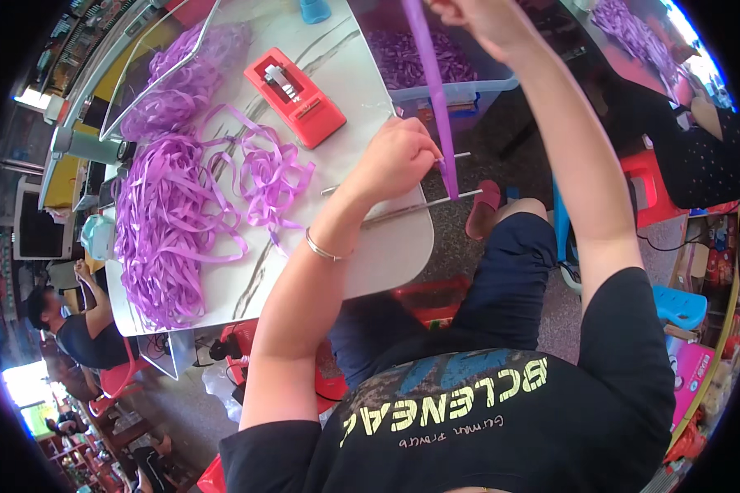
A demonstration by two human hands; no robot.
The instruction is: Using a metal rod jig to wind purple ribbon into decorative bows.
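Note:
My left hand (399, 160) is closed at the table's right edge, its thumb and fingers pinching a purple ribbon (436, 90). This ribbon passes round two thin metal rods (460, 195) that jut beyond the edge, and stretches up past the top of the view. My right hand (493, 29) is raised at the top, its fingers closed beside the upper stretch of ribbon; the fingertips are partly cut off. On the white table lie a big heap of purple ribbon (168, 222), a smaller loose tangle (271, 181) and a red tape dispenser (296, 97).
A clear plastic bin (489, 86) with purple ribbon inside stands beyond the table's right edge. A clear-sided frame (160, 74) leans over the ribbon at the left. Red stools and a blue stool (678, 306) are around. Another person sits at the far right, another at the left.

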